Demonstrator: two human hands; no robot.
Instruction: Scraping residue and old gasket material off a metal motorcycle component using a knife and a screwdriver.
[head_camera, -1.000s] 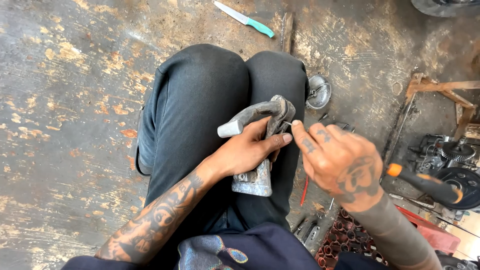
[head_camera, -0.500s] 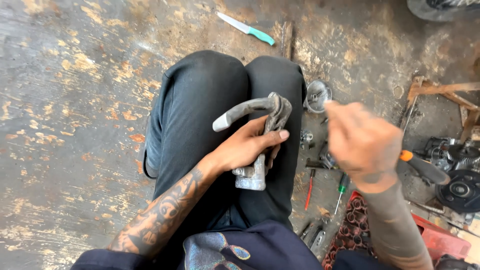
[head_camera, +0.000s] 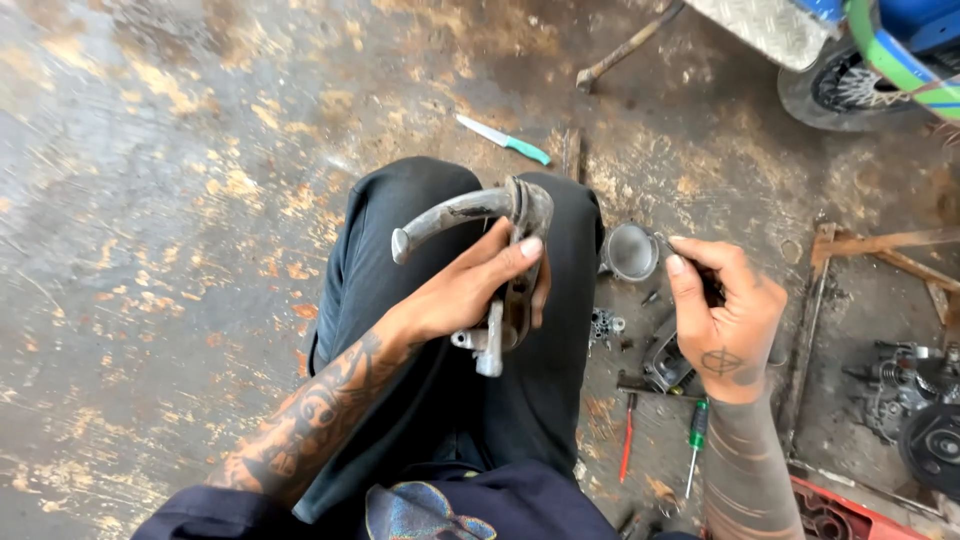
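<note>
Your left hand (head_camera: 470, 295) gripped the curved metal part (head_camera: 500, 260), steadied on your knee; your right hand (head_camera: 720, 320) pinched a small dark piece beside the piston (head_camera: 632, 252).

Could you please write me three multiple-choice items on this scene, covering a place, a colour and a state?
1. Where does the knife lie?
A on the floor beyond the knees
B on the lap
C in the right hand

2. What colour is the knife's handle?
A red
B teal green
C yellow

3. How is the grey metal part held?
A lying loose on the floor
B gripped in the left hand over the lap
C pinched in the right hand

Answers: 1 A, it rests on stained concrete; 2 B, handle is teal; 3 B, left fingers wrap it.
</note>
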